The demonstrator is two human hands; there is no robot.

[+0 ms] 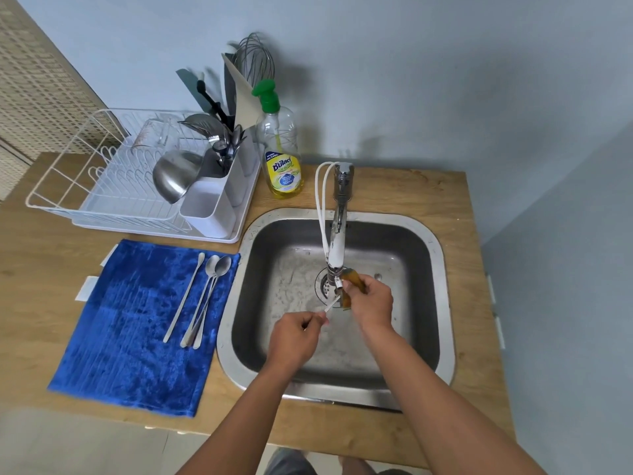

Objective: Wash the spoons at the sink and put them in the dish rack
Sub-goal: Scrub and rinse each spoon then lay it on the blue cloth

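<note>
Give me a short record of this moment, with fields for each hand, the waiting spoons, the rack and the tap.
left hand: pinches the handle of a spoon over the sink
right hand: grips a sponge around the spoon's other end
waiting spoons: three, on the blue cloth
dish rack: holds a metal bowl
tap: flow not clear

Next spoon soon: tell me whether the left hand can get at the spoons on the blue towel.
Probably not yet: the left hand pinches a spoon handle over the sink. Nothing blocks the spoons on the towel.
</note>
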